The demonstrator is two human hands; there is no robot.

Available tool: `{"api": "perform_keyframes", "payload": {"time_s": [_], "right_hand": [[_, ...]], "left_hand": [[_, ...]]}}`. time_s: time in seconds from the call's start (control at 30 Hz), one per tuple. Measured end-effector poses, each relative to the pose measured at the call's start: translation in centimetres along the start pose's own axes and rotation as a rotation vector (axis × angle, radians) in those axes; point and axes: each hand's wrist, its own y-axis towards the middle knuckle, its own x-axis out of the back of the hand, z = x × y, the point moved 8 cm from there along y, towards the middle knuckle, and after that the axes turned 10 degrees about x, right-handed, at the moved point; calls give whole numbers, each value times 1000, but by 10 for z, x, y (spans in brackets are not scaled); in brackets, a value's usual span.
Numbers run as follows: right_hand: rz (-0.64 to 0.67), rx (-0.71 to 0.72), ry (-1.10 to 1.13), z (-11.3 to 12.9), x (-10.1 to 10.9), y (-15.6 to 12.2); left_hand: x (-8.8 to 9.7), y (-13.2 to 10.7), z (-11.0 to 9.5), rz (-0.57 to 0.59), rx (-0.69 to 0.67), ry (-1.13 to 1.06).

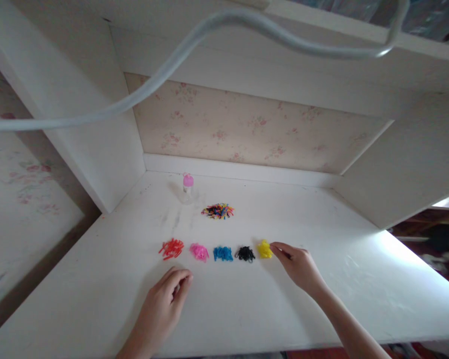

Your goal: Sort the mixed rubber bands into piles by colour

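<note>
Five small piles of tiny pieces lie in a row on the white desk [97,299]: red [171,248], pink [199,252], blue [223,254], black [245,254] and yellow [264,249]. Behind them sits a mixed-colour pile [217,211]. My right hand [297,264] reaches in from the right, its fingertips pinched together and touching the right side of the yellow pile. Whether a piece is between them is hidden. My left hand [164,301] rests on the desk below the pink pile, fingers curled loosely, holding nothing I can see.
A small clear bottle with a pink cap [187,188] stands at the back left of the desk. White cabinet walls enclose the desk on left, right and above. A pale cable [164,70] hangs across the top of the view.
</note>
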Motion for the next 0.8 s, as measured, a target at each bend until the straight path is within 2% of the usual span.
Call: {"api": "perform_keyframes", "payload": {"time_s": [0.2,0.47,0.67,0.8], "right_hand": [[-16,-3,-37,-11,-4,-10],[-84,-66,-48,-17,4,-22],[-131,-195,36,-30,0,-44],[-132,-293,98,-40,-5,-57]], "left_hand": [[-1,0,-3,-1,-12,36],[-3,0,-2,22,2,52],[-5,1,-3,19,14,67],[-3,8,-17,37,10,114]]}}
